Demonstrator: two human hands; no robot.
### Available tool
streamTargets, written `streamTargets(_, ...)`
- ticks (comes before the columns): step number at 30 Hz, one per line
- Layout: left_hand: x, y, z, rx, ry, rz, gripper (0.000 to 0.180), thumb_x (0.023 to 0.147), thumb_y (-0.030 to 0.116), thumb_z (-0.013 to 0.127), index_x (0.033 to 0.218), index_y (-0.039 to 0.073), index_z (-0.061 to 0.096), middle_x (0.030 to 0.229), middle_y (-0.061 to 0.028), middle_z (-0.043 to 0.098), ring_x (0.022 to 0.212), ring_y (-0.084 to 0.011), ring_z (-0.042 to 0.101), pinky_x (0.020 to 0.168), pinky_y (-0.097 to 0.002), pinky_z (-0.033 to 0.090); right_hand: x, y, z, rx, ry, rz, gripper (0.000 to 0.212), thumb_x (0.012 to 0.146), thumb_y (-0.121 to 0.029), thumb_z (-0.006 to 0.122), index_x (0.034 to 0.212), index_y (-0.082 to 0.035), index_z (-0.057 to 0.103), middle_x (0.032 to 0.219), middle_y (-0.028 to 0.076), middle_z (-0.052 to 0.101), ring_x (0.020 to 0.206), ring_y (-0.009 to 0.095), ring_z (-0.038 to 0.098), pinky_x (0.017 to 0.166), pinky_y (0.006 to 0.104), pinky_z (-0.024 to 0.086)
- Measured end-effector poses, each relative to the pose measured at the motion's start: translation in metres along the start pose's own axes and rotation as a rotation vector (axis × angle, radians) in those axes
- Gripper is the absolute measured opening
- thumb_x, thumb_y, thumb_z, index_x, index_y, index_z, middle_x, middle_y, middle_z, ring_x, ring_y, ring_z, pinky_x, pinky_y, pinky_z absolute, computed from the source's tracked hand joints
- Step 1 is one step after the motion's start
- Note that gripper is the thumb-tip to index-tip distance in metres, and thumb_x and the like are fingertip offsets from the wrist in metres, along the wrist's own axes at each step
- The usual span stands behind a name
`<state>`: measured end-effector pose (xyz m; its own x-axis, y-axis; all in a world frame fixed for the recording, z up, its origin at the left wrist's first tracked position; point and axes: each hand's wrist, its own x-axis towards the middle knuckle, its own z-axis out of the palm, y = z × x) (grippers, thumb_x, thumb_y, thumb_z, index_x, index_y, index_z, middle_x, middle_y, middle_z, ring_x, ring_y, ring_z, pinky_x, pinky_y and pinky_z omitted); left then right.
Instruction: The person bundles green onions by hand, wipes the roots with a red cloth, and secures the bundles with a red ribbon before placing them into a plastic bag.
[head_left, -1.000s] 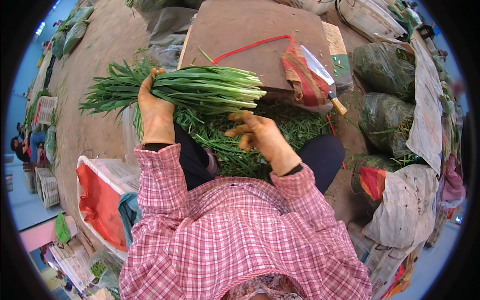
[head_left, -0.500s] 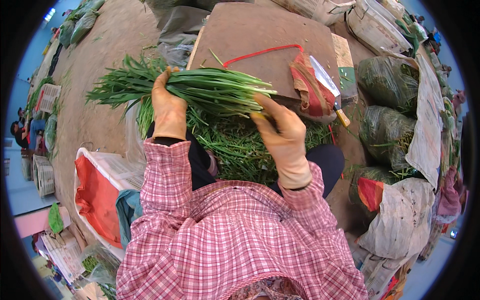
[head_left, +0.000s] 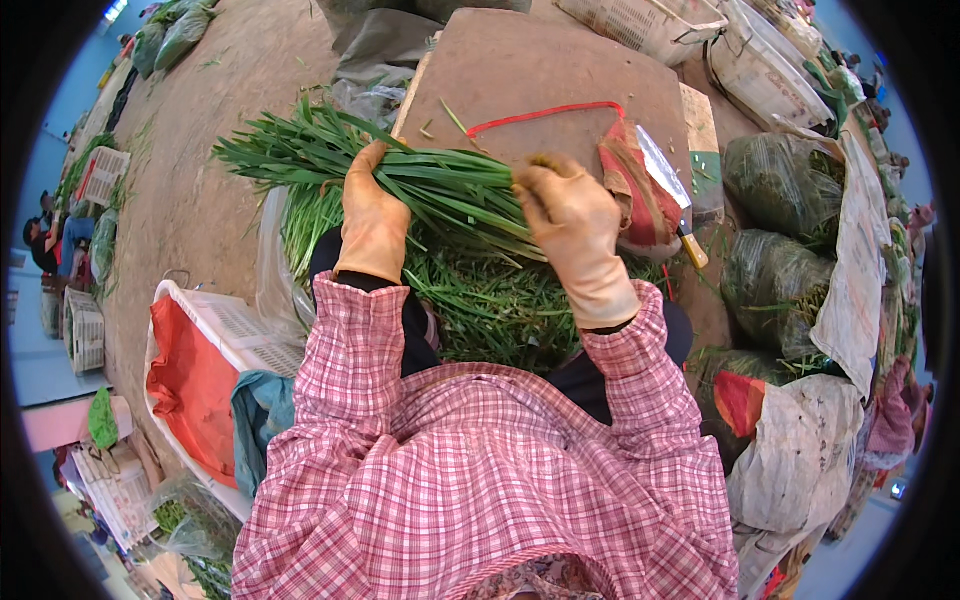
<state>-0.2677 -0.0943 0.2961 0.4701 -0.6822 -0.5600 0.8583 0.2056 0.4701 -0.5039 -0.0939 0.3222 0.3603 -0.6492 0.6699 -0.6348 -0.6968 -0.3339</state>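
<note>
A bunch of long green garlic chives lies sideways across my gloved left hand, which is closed round its middle. The leafy tips point left and the pale stem ends right. At those stem ends, my gloved right hand has its fingers bent and pinched on the chives; exactly how many stalks it grips is hidden. Beneath both hands, between my knees, spreads a heap of loose green trimmings. More chives hang or lie below the bunch, beside my left wrist.
Ahead stands a brown board. A knife with a yellow handle rests at its right edge on a red and brown cloth. Stuffed clear bags line the right. A white crate with red lining sits left.
My right hand has turned and its fingers, spread apart before, have closed in on the stem ends. The view has shifted a little, so the hands and bunch appear farther right.
</note>
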Motion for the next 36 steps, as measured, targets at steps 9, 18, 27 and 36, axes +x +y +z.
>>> streamTargets(9,0.014,0.013,-0.002,-0.124,0.029,-0.019,0.016,0.093,0.014,0.052,0.102,0.004,0.060,0.101,-0.0113,0.065,0.093,-0.0259,0.063,0.087,-0.0486,0.053,-0.061,-0.009,-0.022,0.864,-0.239,1.218,0.028,0.090,-0.018,0.067,0.110,0.002,0.065,0.069,0.006,0.067,0.043,0.005,0.044,0.040,0.0193,0.031)
streamTargets(18,0.017,0.020,-0.005,-0.142,0.008,0.017,0.020,0.094,0.017,0.052,0.105,0.004,0.061,0.107,-0.0129,0.065,0.096,-0.0294,0.062,0.092,-0.0484,0.052,-0.093,0.003,0.019,1.250,0.067,1.365,0.035,0.094,-0.018,0.062,0.118,0.007,0.058,0.083,0.014,0.069,0.044,0.008,0.048,0.040,0.0226,0.040)
streamTargets(27,0.049,0.033,-0.028,-0.237,-0.002,-0.005,0.020,0.093,0.017,0.053,0.106,0.004,0.061,0.105,-0.0115,0.065,0.098,-0.0293,0.062,0.092,-0.0483,0.051,-0.086,0.009,0.001,1.215,-0.118,1.249,0.022,0.092,-0.017,0.064,0.097,0.005,0.067,0.065,0.010,0.066,0.043,0.012,0.053,0.040,0.0236,0.042)
streamTargets(36,0.018,0.020,-0.018,-0.212,0.027,0.008,0.022,0.096,0.019,0.048,0.104,0.005,0.063,0.108,-0.0118,0.065,0.099,-0.0287,0.062,0.095,-0.0464,0.049,-0.036,-0.028,0.020,1.155,-0.086,1.224,0.032,0.094,-0.018,0.060,0.118,0.003,0.059,0.083,0.015,0.072,0.049,0.014,0.062,0.045,0.0245,0.045)
